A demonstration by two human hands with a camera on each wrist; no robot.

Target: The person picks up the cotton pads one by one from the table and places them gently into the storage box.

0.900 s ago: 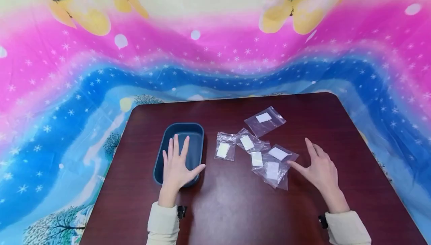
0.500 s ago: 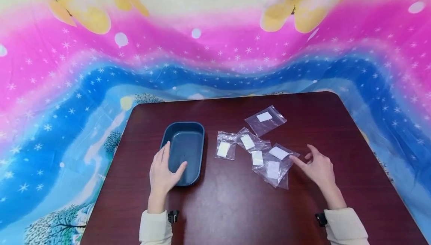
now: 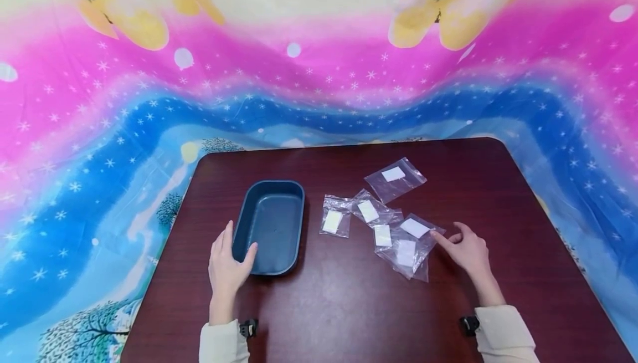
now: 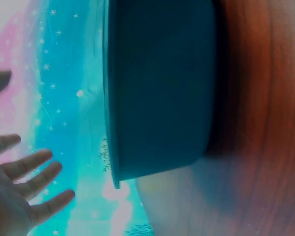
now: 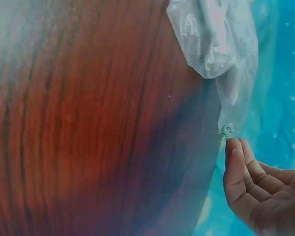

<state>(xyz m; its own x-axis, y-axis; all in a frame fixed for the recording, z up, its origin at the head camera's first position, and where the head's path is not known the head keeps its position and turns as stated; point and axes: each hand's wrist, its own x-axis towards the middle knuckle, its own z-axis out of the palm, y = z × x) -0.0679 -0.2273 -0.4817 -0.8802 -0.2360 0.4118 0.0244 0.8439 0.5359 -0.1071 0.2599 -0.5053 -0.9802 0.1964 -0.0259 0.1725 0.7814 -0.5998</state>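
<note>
A dark blue-grey rectangular tray (image 3: pixel 275 224) stands left of centre on the table. My left hand (image 3: pixel 226 269) hovers at its near left corner, fingers spread and thumb over the rim; in the left wrist view a gap separates fingers and tray wall (image 4: pixel 159 93). To the right lie several clear plastic zip bags (image 3: pixel 416 252), some overlapping, each with a white rectangle. My right hand (image 3: pixel 468 249) is at the right end of this group, fingers loosely bent, thumb tip by the corner of the rightmost bag. Whether it touches the bag is unclear. Neither hand holds anything.
The dark red-brown wooden table (image 3: pixel 329 307) has rounded far corners. Behind it and along both sides hangs a patterned pink, blue and cream cloth (image 3: pixel 319 75). One zip bag (image 3: pixel 396 179) lies at the back, farthest from me.
My left hand has moved from above the tray back and left to its near left corner. My right hand's fingers have bent, and it has shifted slightly left. Tray and bags lie unchanged.
</note>
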